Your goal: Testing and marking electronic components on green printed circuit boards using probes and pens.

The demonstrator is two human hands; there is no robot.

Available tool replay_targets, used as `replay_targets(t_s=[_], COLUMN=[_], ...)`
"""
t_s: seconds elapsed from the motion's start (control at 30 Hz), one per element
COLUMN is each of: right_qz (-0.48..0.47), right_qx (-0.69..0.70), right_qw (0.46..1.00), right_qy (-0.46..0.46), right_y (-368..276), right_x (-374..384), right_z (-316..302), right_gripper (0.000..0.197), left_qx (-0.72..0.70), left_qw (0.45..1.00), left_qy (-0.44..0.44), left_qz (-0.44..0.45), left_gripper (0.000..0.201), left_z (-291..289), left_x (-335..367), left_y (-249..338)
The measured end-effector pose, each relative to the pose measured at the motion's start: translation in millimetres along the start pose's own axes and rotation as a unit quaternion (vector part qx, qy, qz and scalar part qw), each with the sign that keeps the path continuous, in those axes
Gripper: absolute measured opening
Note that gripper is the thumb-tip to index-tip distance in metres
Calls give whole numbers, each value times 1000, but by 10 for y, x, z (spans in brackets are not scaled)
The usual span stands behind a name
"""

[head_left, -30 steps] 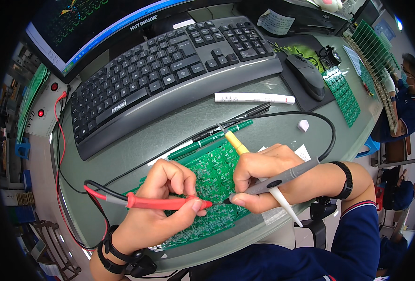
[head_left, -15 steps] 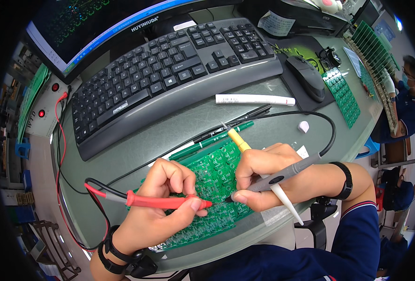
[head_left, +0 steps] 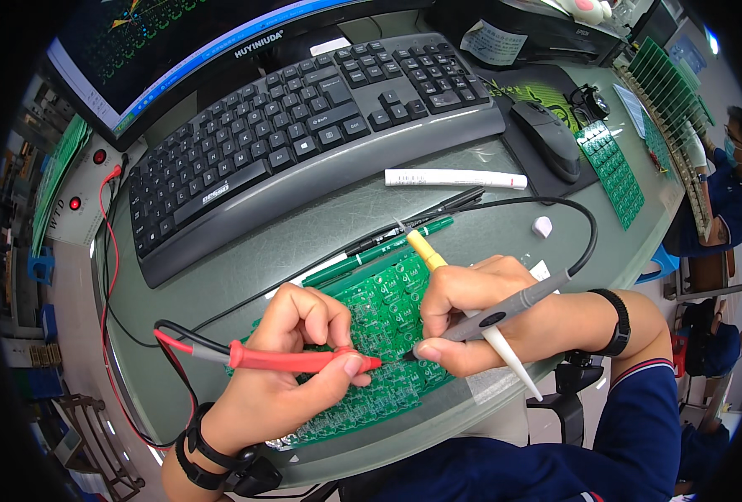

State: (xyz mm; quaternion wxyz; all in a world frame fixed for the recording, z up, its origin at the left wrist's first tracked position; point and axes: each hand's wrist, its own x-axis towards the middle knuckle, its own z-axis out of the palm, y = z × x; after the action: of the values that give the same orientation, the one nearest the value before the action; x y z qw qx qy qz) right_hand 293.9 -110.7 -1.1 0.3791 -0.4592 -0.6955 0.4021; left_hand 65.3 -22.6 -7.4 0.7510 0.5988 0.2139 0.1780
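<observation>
Over a green circuit board panel (head_left: 387,393), both hands work close together. My left hand (head_left: 291,360) is closed around a red test probe (head_left: 279,360), its tip aimed right at the board. My right hand (head_left: 488,309) pinches a grey test probe (head_left: 505,315) whose dark tip points left, near the red one. Also in the right hand is a slim tool with a yellow end (head_left: 425,248) and thin point, and a white tapered end (head_left: 513,366), apparently one piece. Whether the tips touch the board cannot be made out.
Beyond the board lie a green pen (head_left: 346,264), a black pen (head_left: 454,201) and a white tube (head_left: 454,178). A keyboard (head_left: 304,125), monitor (head_left: 195,50) and mouse (head_left: 546,138) stand behind. Another board (head_left: 612,174) lies right; the grey probe's cable (head_left: 584,213) loops there.
The probes have barely shifted; the grey probe's rear end and cable moved slightly left. The pattern on the monitor differs a little. Both hands keep their hold.
</observation>
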Motion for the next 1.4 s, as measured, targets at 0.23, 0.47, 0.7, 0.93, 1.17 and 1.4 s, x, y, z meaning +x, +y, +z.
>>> replay_targets(t_s=[0.23,0.47,0.7,0.93,1.17,1.4], right_qz=[-3,3,6,12,15,46], right_qx=[3,-1,21,18,9,48], right_qw=[1000,1000,1000,1000,1000,998], right_qy=[3,6,6,4,-3,-3], right_y=[5,5,-6,-13,-3,-12], right_x=[4,-3,-4,-4,2,9], right_z=[8,9,-12,-8,2,-42], right_gripper=[21,21,21,21,22,22], left_qx=[-4,18,18,33,45,18], left_qw=[1000,1000,1000,999,999,1000], left_qy=[3,11,14,6,-5,6], left_qz=[-2,-2,3,3,2,2], left_gripper=[30,29,29,31,32,29], left_z=[8,20,31,19,4,45], left_x=[3,0,2,3,5,-6], left_y=[1,7,3,0,1,6])
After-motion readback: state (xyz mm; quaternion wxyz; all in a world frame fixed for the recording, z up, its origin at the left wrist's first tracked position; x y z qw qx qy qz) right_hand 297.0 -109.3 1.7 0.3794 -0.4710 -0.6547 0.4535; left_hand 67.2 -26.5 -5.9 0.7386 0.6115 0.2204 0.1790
